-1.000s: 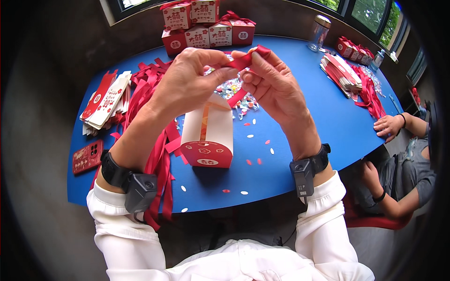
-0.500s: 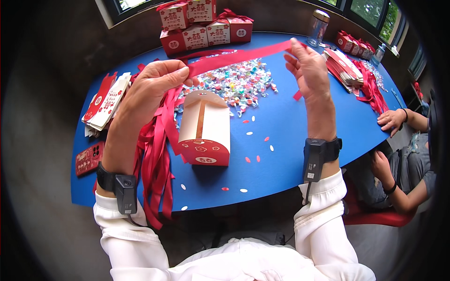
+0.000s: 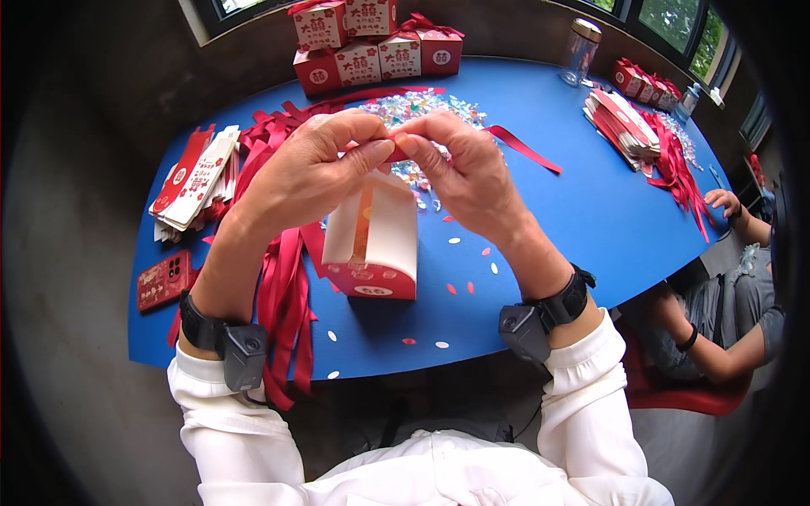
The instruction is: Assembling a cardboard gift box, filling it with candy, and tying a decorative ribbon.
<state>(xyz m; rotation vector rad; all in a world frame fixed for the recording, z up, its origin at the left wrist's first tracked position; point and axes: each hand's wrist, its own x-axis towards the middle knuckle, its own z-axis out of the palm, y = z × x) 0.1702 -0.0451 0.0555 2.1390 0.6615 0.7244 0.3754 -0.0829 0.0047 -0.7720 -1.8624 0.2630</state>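
Note:
My left hand (image 3: 325, 164) and my right hand (image 3: 460, 173) meet above the table, each pinching the same red ribbon (image 3: 527, 152). One end of it trails out to the right past my right hand; the stretch between my fingertips is mostly covered by them. Below the hands stands a red and cream gift box (image 3: 384, 240) with a curved front, its top not fully closed over. Behind it lies a heap of wrapped candies (image 3: 439, 105), partly covered by my hands. A bundle of loose red ribbons (image 3: 283, 295) hangs over the near table edge, left of the box.
Finished gift boxes (image 3: 359, 66) are stacked at the back. Flat cartons (image 3: 198, 181) and a phone (image 3: 164, 281) lie at left. At right are more cartons (image 3: 620, 126), ribbons (image 3: 672, 169), a glass bottle (image 3: 580, 52) and a seated person (image 3: 717, 312). Small paper slips dot the blue table (image 3: 540, 244).
My hands, wide apart before with the ribbon stretched between them, have come together over the box. The right hand moved left and down. The other person's hand shifted at the table's edge.

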